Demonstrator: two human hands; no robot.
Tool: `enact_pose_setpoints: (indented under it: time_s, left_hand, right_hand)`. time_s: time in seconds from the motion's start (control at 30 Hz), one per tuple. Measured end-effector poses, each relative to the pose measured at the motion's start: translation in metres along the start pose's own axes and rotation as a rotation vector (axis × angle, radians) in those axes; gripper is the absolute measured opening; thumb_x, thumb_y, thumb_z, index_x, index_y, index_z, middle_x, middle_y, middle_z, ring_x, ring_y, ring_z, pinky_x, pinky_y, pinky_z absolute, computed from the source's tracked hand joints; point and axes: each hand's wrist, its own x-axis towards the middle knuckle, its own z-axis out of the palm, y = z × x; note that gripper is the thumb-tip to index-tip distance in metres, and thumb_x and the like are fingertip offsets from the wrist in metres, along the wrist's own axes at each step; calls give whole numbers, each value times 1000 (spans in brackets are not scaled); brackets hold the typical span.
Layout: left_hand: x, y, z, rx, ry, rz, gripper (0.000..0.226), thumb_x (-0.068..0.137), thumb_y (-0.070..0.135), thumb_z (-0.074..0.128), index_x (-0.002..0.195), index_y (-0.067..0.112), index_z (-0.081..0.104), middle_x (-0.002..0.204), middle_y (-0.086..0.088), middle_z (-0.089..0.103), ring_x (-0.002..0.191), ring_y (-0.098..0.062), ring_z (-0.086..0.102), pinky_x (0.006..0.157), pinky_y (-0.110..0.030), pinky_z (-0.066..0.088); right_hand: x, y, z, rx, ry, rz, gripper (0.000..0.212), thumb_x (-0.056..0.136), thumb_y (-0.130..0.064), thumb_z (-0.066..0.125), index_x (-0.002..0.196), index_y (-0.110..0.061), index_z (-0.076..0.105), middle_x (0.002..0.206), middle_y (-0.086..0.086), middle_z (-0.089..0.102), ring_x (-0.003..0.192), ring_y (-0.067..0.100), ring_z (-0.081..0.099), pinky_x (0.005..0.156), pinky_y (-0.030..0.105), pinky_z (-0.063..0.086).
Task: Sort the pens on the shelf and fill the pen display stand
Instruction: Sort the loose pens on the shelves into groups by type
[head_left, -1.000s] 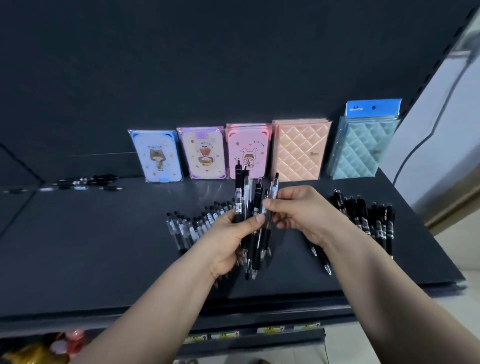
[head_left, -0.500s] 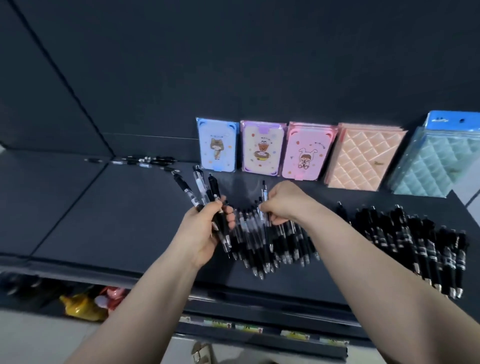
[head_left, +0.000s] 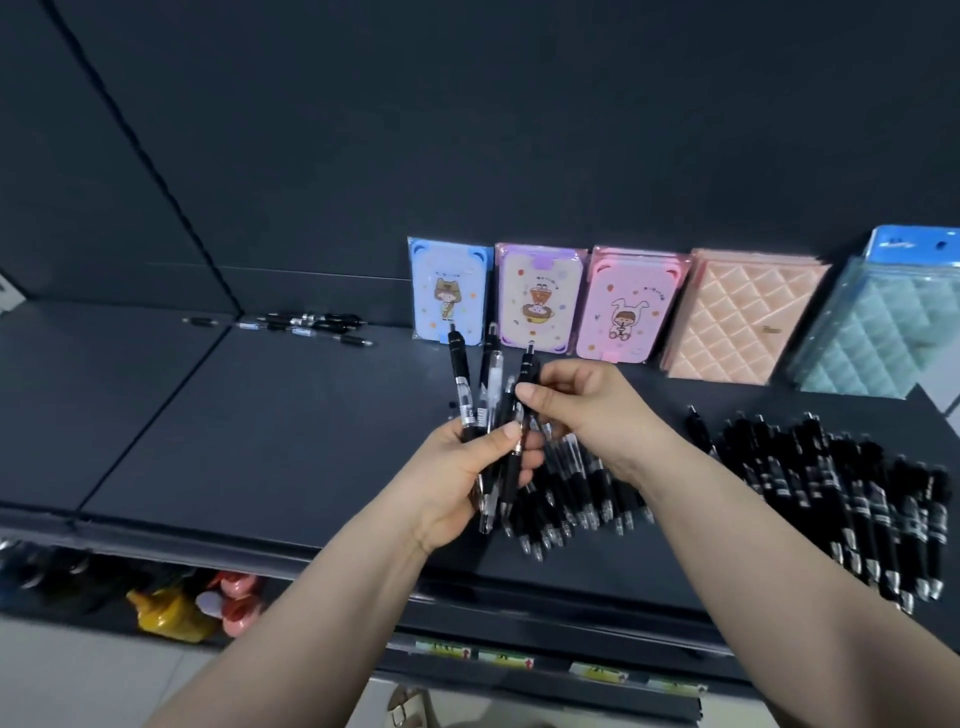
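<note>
Cartoon notebooks (head_left: 540, 301), pink quilted covers (head_left: 743, 317), teal quilted packs (head_left: 883, 332), perhaps toys (head_left: 171, 613) below

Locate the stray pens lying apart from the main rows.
In the head view, the stray pens lie at the back left of the shelf, just left of the blue cartoon notebook.

Black-and-clear pens (head_left: 582, 488) on a dark slate shelf (head_left: 260, 441). Behind them, a blue cartoon notebook (head_left: 449, 291), a lilac cartoon notebook (head_left: 540, 301) and a pink cartoon notebook (head_left: 631, 306). Next, peach covers (head_left: 743, 322), diamond-quilted, and teal covers (head_left: 883, 338), same quilting, with a bright blue header card (head_left: 909, 249).
</note>
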Motion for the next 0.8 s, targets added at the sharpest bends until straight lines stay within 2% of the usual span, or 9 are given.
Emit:
enact_pose_setpoints:
  time_s: [0.07, 0.2, 0.3, 0.37, 0.43, 0.5, 0.6, 0.7, 0.8]
  left_hand:
    - [2, -1, 8, 3, -43, -15, 22, 90, 10, 56, 106, -1, 64, 90, -13, 69, 76, -20, 67, 66, -29, 55]
    - [6, -1, 22, -16, -111, -52, 30, 92, 9, 52, 116, -7, 59, 100, -20, 68, 81, -26, 68, 71, -34, 58]
    - [11, -4, 35, -20, -113, -80, 24, 93, 7, 51, 113, -3, 61, 95, -17, 70, 77, -25, 70, 71, -36, 59]
    - [15, -7, 45, 2, -101, -111, 19, 93, 9, 52, 106, 1, 64, 81, -13, 70, 66, -21, 69, 62, -32, 59]
    - [19, -12, 56, 61, -86, -129, 11, 94, 12, 53, 94, 6, 63, 66, -7, 66, 51, -15, 61, 48, -25, 53]
    - [23, -19, 70, 96, -91, -141, 11, 94, 12, 52, 86, 6, 56, 60, -6, 63, 45, -13, 51, 39, -20, 42]
    - [27, -31, 91, 101, -124, -164, 14, 95, 12, 50, 83, 5, 50, 62, -9, 61, 45, -14, 49, 38, -21, 37]
    - [32, -38, 109, 94, -154, -196, 12, 95, 8, 50, 85, 1, 51, 68, -11, 59, 47, -16, 51, 39, -22, 40]
    - [34, -43, 122, 104, -178, -208, 8, 94, 5, 49, 89, -1, 52, 71, -10, 59, 52, -15, 53, 43, -23, 43]
  right_hand:
    - [-4, -2, -8, 32, 12, -3, 9, 83, -11, 70, 79, -7, 64, 65, -1, 60, 55, 9, 51, 50, 17, 44]
    - [-10, -2, -29, 99, 54, 37, 10, 83, -11, 70, 81, -2, 65, 72, 11, 60, 60, 16, 53, 52, 22, 45]
    - [-16, -1, -45, 154, 93, 45, 8, 83, -9, 69, 78, -4, 66, 68, 9, 61, 58, 15, 53, 50, 21, 44]
    - [-22, 1, -58, 148, 179, 50, 9, 84, -9, 69, 76, -6, 66, 62, 4, 61, 52, 11, 52, 48, 19, 44]
    - [-29, 9, -74, 74, 294, 67, 8, 83, -9, 71, 76, -9, 66, 59, 1, 61, 48, 9, 52, 46, 18, 45]
    - [-40, 20, -96, -41, 413, 85, 6, 82, -11, 72, 80, -11, 67, 61, 0, 63, 48, 8, 53, 46, 17, 45]
    - [-59, 36, -140, -212, 594, 108, 6, 83, -16, 72, 83, -11, 69, 61, -1, 64, 49, 10, 53, 49, 21, 49]
    - [-75, 49, -187, -336, 773, 164, 11, 80, -24, 74, 85, -15, 73, 63, -1, 67, 55, 14, 59, 65, 37, 58]
    - [-82, 55, -214, -422, 799, 247, 16, 81, -26, 73, 90, -13, 74, 64, 2, 67, 56, 17, 61, 65, 36, 58]
